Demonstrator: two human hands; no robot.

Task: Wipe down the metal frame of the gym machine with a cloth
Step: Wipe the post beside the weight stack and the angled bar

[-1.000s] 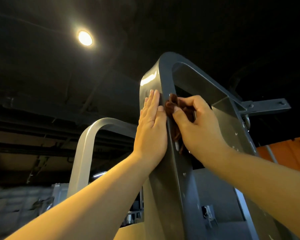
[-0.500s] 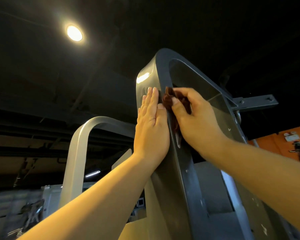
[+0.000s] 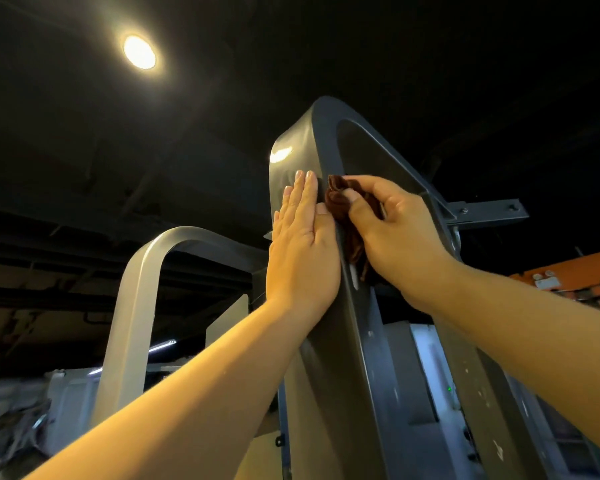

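**Cloth pressed to the upper frame edge**

A dark brown cloth (image 3: 340, 206) is grasped in the grip of the right hand (image 3: 399, 237), bunched between the thumb and the curled fingers, with a loose end hanging down below the palm. The cloth is held against the front edge of the dark grey metal frame (image 3: 361, 341), just below the rounded bend at its top. The left hand (image 3: 302, 258) is laid flat, fingers extended and held together, on the left face of the same frame; nothing is grasped by it, and its thumb side is seen just beside the cloth. Both forearms are raised toward the frame from the lower corners of the view.

The frame is seen from below as a tall arch, with a bright reflection near its top left shoulder. A grey bracket (image 3: 489, 211) with bolts is fixed to its right side and extends to the right. A second, lighter silver arch (image 3: 136, 296) is seen to the left, well apart from the hands. A round ceiling lamp (image 3: 139, 51) is lit in the dark ceiling above. An orange wall (image 3: 568, 268) is visible at the far right, behind the right forearm.
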